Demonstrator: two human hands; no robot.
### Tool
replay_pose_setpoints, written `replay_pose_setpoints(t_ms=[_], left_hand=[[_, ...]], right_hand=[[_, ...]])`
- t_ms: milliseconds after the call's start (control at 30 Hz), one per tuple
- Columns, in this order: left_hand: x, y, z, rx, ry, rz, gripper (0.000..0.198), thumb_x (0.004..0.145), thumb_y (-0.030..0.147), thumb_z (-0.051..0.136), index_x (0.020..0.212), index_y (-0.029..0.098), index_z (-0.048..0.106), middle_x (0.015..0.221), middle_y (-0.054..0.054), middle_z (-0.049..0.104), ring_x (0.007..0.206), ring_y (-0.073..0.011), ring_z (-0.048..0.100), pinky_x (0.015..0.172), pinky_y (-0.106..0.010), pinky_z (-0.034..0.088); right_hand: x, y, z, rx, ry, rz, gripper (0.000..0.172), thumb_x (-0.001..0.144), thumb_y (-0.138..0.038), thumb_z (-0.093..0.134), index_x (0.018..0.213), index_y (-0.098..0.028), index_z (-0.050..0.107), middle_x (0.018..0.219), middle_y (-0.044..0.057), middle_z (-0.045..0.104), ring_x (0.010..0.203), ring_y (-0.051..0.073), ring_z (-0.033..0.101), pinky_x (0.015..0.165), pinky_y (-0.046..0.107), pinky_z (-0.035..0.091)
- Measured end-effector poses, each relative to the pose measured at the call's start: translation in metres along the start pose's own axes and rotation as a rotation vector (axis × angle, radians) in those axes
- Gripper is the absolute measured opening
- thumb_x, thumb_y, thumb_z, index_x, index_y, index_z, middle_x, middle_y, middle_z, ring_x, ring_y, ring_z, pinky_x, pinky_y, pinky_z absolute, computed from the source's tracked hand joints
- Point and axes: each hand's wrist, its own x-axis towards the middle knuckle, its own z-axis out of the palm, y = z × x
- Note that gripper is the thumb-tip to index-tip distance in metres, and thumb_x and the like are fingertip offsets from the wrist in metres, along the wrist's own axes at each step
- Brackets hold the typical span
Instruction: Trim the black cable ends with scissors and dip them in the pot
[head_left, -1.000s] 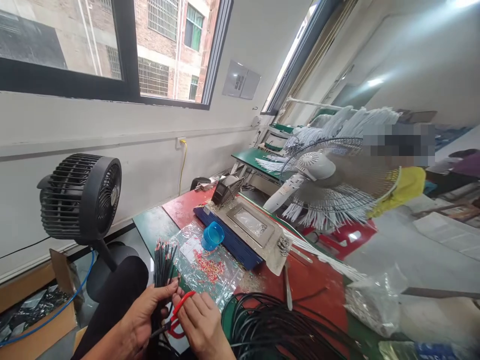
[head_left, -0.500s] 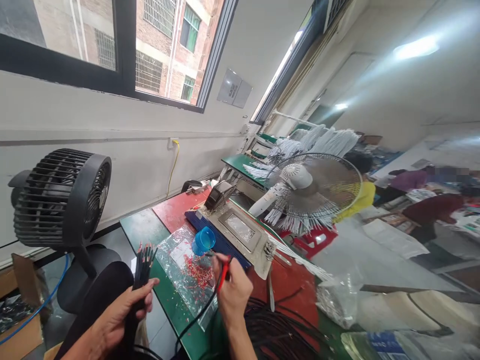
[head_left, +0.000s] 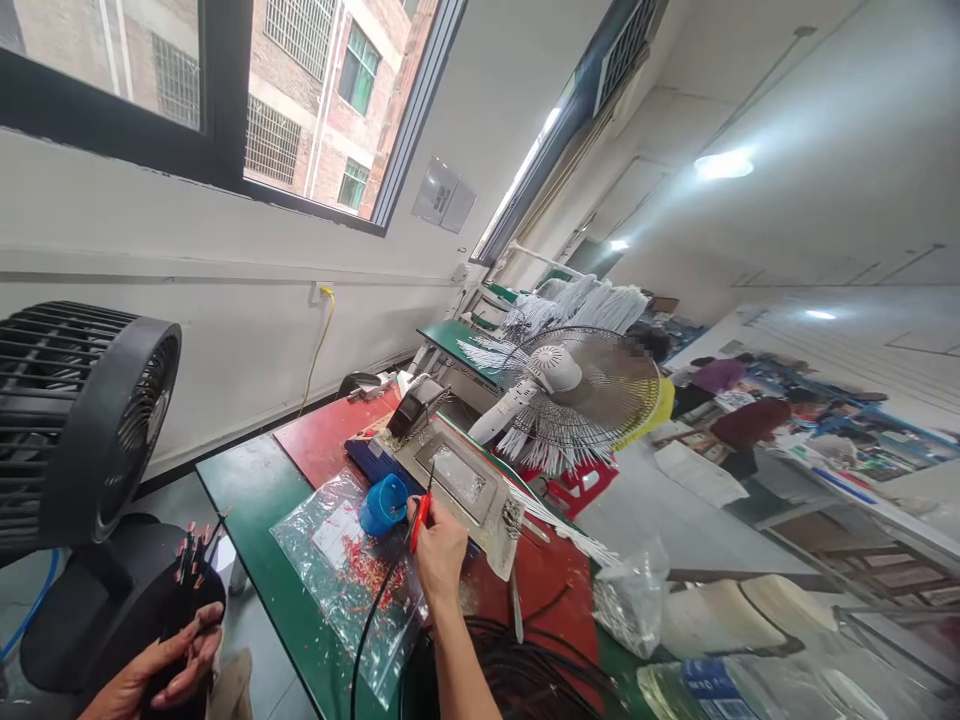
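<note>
In my left hand (head_left: 176, 660), low on the left, a bundle of black cables (head_left: 193, 570) stands upright with reddish wire ends at the top. My right hand (head_left: 441, 555) is closed round a red-handled tool (head_left: 421, 518) with a dark narrow tip pointing up; its exact kind does not show. A single black cable (head_left: 366, 635) runs from the fingers of that hand down towards the table's front. Close to my right fingertips stands a blue cup (head_left: 384, 506). Red and pale wire scraps (head_left: 367, 572) lie on a clear plastic bag (head_left: 300, 530) just below it.
Behind the cup sits a tabletop machine (head_left: 450, 470) with a tray. Coiled black cable (head_left: 517, 665) lies by my right forearm. A black fan (head_left: 82, 420) stands at left, a white caged fan (head_left: 581, 385) further back. A clear bag (head_left: 636, 600) rests at right.
My view has turned rightward. My left hand with the cables sits lower and further left. My right hand has come up beside the cup, and the tool now points upward.
</note>
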Motion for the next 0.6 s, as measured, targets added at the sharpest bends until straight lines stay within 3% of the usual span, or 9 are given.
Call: replay_pose_setpoints(t_ms=[200, 500, 600], left_hand=[[0.009, 0.001, -0.014, 0.027, -0.018, -0.017, 0.006, 0.075, 0.020, 0.067, 0.079, 0.023, 0.069, 0.057, 0.001, 0.051, 0.038, -0.0006, 0.029, 0.035, -0.010, 0.023], [0.012, 0.005, -0.015, 0.041, 0.041, -0.022, 0.009, 0.070, 0.019, 0.069, 0.079, 0.023, 0.069, 0.058, 0.000, 0.055, 0.037, -0.0010, 0.031, 0.033, -0.011, 0.022], [0.013, 0.005, -0.014, 0.073, 0.072, -0.006, 0.009, 0.075, 0.020, 0.062, 0.075, 0.026, 0.068, 0.057, 0.001, 0.054, 0.036, -0.0015, 0.030, 0.033, -0.011, 0.021]], right_hand=[[0.001, -0.002, 0.003, 0.000, -0.009, -0.012, 0.040, 0.082, -0.046, 0.044, 0.082, -0.016, 0.071, 0.061, 0.004, 0.065, 0.053, 0.015, 0.054, 0.052, 0.022, 0.036], [0.002, -0.003, 0.000, 0.007, -0.014, -0.002, 0.042, 0.081, -0.048, 0.044, 0.075, -0.016, 0.069, 0.058, 0.003, 0.062, 0.053, 0.015, 0.051, 0.051, 0.022, 0.035], [0.007, -0.003, -0.008, 0.020, -0.021, -0.031, 0.042, 0.082, -0.049, 0.044, 0.071, -0.015, 0.066, 0.058, 0.002, 0.059, 0.055, 0.014, 0.050, 0.053, 0.022, 0.035]])
